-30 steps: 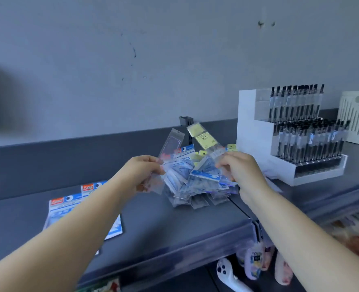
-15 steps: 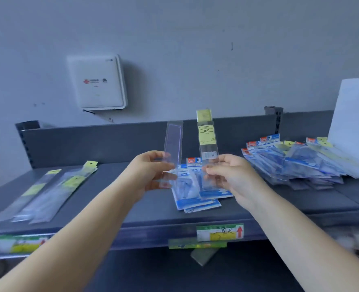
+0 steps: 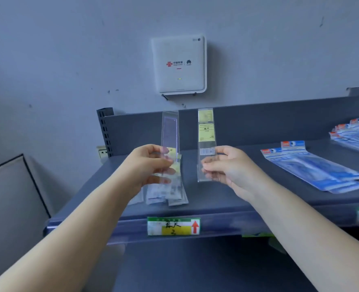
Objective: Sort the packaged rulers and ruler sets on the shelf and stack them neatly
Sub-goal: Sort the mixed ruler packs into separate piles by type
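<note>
We hold two packaged rulers upright above the dark grey metal shelf [image 3: 227, 199], one in each hand. Our left hand [image 3: 151, 165] has its fingers [image 3: 170, 163] curled round the lower part of a clear plastic ruler sleeve [image 3: 170, 131], which stands almost vertical with its top reaching up in front of the shelf's back panel. Our right hand [image 3: 231, 165] pinches the lower end of a second clear ruler packet with a yellow label [image 3: 205, 133] between thumb and fingertips; that packet also stands upright, just to the right of the first one and apart from it.

Under our left hand, on the shelf surface, lies a small pile of clear ruler packets with yellow labels [image 3: 170, 194], their ends fanned towards the shelf's front edge. Farther right along the shelf, well apart from our right hand, lie overlapping blue-and-white ruler set packs with red header tags [image 3: 313, 165], angled with their headers towards the back. More blue packs of the same kind [image 3: 355, 133] are heaped at the shelf's far right end, cut by the frame edge.

On the shelf's front edge, below the pile, sits a green, yellow and white price label with a red arrow [image 3: 173, 226]. On the grey wall above the shelf hangs a white square router box [image 3: 178, 64].
</note>
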A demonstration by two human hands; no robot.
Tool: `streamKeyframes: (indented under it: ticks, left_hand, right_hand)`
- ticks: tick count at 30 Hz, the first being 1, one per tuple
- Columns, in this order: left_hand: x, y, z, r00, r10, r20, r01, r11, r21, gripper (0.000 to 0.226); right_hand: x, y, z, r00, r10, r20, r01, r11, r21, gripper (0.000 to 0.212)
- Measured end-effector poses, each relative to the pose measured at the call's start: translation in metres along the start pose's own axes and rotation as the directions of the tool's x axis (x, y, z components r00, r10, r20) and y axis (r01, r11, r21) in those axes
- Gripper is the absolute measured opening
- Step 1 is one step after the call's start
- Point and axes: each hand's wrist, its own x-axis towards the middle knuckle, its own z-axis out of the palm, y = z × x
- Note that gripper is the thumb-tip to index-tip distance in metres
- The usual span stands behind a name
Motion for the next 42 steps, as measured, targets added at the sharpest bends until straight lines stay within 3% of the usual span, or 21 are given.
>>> streamKeyframes:
  ticks: [5, 10, 12, 14, 16, 18, 20, 22, 23, 25, 28, 30, 34, 42]
  left_hand:
    - [0.007, -0.010, -0.065, 0.998, -0.024, 0.054, 0.026, 0.999, -0.038, 0.018]
    - [0.013, -0.025, -0.085, 0.991, -0.061, 0.118, 0.062, 0.998, -0.009, 0.017]
    - [0.017, -0.033, -0.083, 0.990, -0.085, 0.111, 0.064, 0.981, 0.181, 0.021]
    - [0.022, -0.039, -0.085, 0.999, -0.001, 0.034, -0.015, 0.881, 0.472, 0.032]
    - [0.025, -0.040, -0.091, 0.993, 0.116, -0.021, -0.084, 0.823, 0.562, 0.033]
    - [0.026, -0.040, -0.095, 0.990, 0.143, 0.014, -0.127, 0.818, 0.561, 0.027]
    - [0.026, -0.039, -0.096, 0.985, 0.166, 0.054, -0.164, 0.777, 0.608, 0.023]
    - [0.028, -0.037, -0.093, 0.973, 0.223, 0.067, -0.209, 0.709, 0.674, 0.024]
    - [0.028, -0.035, -0.091, 0.967, 0.244, 0.070, -0.219, 0.663, 0.716, 0.025]
    - [0.029, -0.033, -0.080, 0.955, 0.280, 0.093, -0.231, 0.513, 0.827, 0.029]
    - [0.028, -0.028, -0.054, 0.920, 0.349, 0.179, -0.262, 0.207, 0.943, 0.035]
    - [0.029, -0.023, -0.029, 0.896, 0.381, 0.229, -0.292, 0.115, 0.949, 0.035]
    - [0.031, -0.009, 0.039, 0.848, 0.436, 0.301, -0.380, 0.106, 0.919, 0.033]
    - [0.032, 0.020, 0.227, 0.769, 0.484, 0.418, -0.546, 0.156, 0.823, 0.027]
  right_hand:
    - [0.008, 0.002, 0.063, 0.999, 0.015, -0.034, -0.017, 0.999, -0.044, 0.025]
    - [0.012, 0.002, 0.096, 0.997, 0.024, -0.069, -0.031, 0.994, -0.107, 0.024]
    - [0.014, 0.002, 0.100, 0.996, 0.017, -0.083, -0.027, 0.993, -0.113, 0.024]
    - [0.015, 0.001, 0.102, 0.995, 0.008, -0.096, -0.020, 0.991, -0.130, 0.022]
    - [0.017, 0.001, 0.102, 0.994, -0.015, -0.107, -0.002, 0.987, -0.163, 0.020]
    - [0.021, 0.000, 0.103, 0.992, -0.074, -0.102, 0.048, 0.971, -0.233, 0.024]
    - [0.025, 0.000, 0.106, 0.988, -0.131, -0.086, 0.079, 0.889, -0.451, 0.044]
    - [0.029, 0.006, 0.104, 0.985, -0.151, -0.082, 0.040, 0.664, -0.746, 0.067]
    - [0.028, 0.008, 0.101, 0.980, -0.180, -0.079, 0.040, 0.575, -0.817, 0.069]
    - [0.023, 0.008, 0.091, 0.960, -0.274, -0.062, 0.085, 0.494, -0.865, 0.057]
    - [0.013, 0.001, 0.063, 0.910, -0.414, -0.031, 0.133, 0.361, -0.923, 0.037]
    - [0.008, -0.005, 0.038, 0.889, -0.457, -0.015, 0.120, 0.266, -0.957, 0.028]
    - [-0.008, -0.015, -0.026, 0.892, -0.451, -0.016, 0.061, 0.157, -0.986, 0.024]
    - [-0.063, -0.045, -0.196, 0.891, -0.416, -0.179, -0.152, 0.098, -0.984, 0.019]
